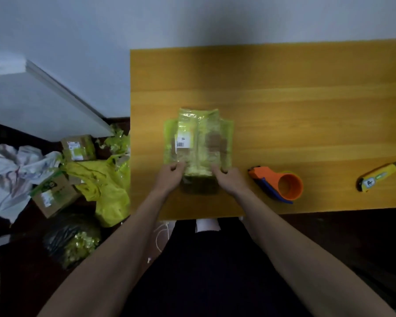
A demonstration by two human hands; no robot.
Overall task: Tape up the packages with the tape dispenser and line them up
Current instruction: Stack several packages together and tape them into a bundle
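a package wrapped in translucent yellow-green tape lies flat near the middle of the wooden table, towards its left side and a little back from the near edge. a white label with a barcode sits on its left half, and brown cardboard shows through the wrap on the right half. the wrap spreads out in flaps to both sides and at the far end; the near end looks darker and less covered

the left hand grips the package's near left corner, fingers curled over the edge. the right hand grips the near right corner the same way, fingers curled onto the top of the wrap. both forearms reach in from the bottom of the view

just beside the right hand, on the table, rests the tape dispenser, orange with a blue handle, lying on its side with its round opening towards the camera; it touches neither hand. well apart to the right, near the table's right end, lies a yellow utility knife

off the table to the left, on the floor, sit two cardboard boxes with green tape and labels, among loose yellow-green wrapping, a crumpled white cloth and a dark bag holding more yellow-green scraps. a white wall stands behind the table
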